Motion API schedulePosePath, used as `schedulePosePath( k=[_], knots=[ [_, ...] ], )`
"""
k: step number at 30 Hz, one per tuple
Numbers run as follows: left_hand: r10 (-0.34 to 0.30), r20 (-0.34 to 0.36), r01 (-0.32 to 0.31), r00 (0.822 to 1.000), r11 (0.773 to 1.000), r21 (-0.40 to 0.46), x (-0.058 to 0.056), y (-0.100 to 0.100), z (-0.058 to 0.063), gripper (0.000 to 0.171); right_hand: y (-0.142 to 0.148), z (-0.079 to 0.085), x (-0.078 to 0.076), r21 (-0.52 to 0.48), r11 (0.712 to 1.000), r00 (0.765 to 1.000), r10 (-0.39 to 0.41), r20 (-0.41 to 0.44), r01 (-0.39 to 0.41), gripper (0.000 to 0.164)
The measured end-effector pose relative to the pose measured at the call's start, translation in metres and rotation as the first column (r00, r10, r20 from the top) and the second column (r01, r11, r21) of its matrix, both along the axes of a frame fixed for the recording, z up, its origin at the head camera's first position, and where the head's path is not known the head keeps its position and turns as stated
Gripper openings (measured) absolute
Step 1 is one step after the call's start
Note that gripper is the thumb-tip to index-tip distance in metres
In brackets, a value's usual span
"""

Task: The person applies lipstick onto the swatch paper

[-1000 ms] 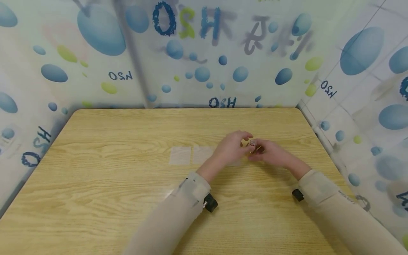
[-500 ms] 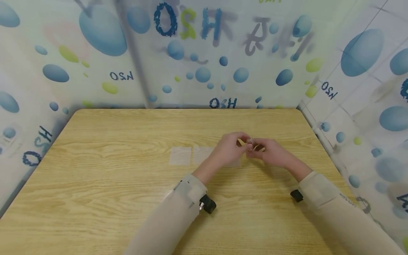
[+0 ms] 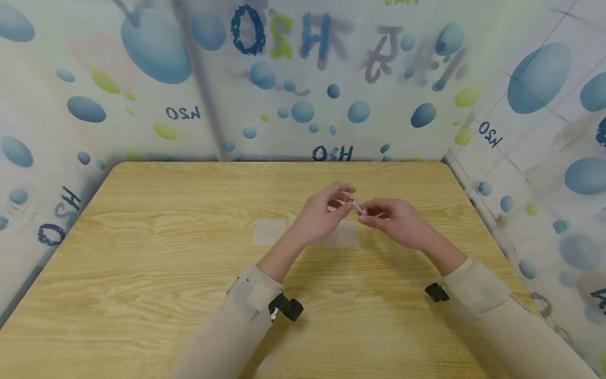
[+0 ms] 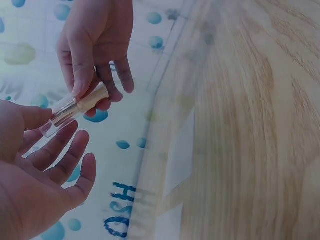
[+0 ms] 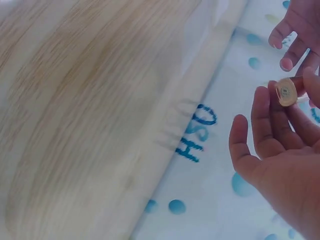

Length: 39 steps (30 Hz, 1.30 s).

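Observation:
A small lipstick tube [image 3: 358, 207], clear at one end and gold at the other, is held tilted above the table between both hands. My left hand [image 3: 322, 213] pinches its clear end [image 4: 59, 117] between thumb and index finger, the other fingers spread. At the gold end [image 4: 93, 96], the thumb and fingers of my right hand [image 3: 400, 221] grip the tube. In the right wrist view, the round end face [image 5: 287, 92] of the gold part shows a small mark in its middle.
Thin whitish squares lie in a row on the wooden table [image 3: 142, 273]: a left square [image 3: 269, 232], a right square [image 3: 343, 235], and one mostly hidden by the left arm. A patterned curtain [image 3: 303, 79] stands behind the table's far edge.
My left hand has moved left and slightly up, and my right hand a little left. More of the tube shows between them now. The right square is less covered.

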<state>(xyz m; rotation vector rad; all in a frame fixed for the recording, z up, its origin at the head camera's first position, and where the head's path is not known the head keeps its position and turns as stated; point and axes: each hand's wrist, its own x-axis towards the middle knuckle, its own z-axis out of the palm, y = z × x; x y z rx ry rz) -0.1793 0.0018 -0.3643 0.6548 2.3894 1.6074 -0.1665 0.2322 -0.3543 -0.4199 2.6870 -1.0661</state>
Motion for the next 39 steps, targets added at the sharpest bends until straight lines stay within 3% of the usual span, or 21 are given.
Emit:
schedulePosePath(
  k=[9, 15, 23, 30, 39],
  knots=[
    [0.029, -0.046, -0.031, 0.999, 0.999, -0.044, 0.013, -0.026, 0.009, 0.031, -0.018, 0.008, 0.015, 0.006, 0.999, 0.992, 0.054, -0.117, -0.053, 0.028],
    [0.051, -0.046, -0.054, 0.998, 0.996, -0.068, 0.019, -0.038, 0.010, 0.027, -0.025, 0.011, 0.021, 0.021, 0.996, 0.988, 0.087, -0.127, -0.085, 0.028],
    [0.091, -0.007, -0.091, 0.996, 0.995, -0.036, 0.027, -0.055, 0.010, 0.025, -0.032, 0.012, 0.025, 0.028, 0.992, 0.979, 0.126, -0.160, -0.123, 0.031],
    [0.141, -0.036, -0.143, 0.989, 0.988, -0.055, 0.030, -0.086, 0.018, 0.027, -0.025, 0.011, 0.024, 0.031, 0.998, 0.988, 0.061, -0.143, -0.057, 0.029],
    [0.167, -0.070, -0.173, 0.983, 0.981, -0.086, 0.036, -0.118, 0.014, 0.029, -0.025, 0.008, 0.024, 0.024, 0.996, 0.987, 0.090, -0.136, -0.087, 0.031]
  ],
)
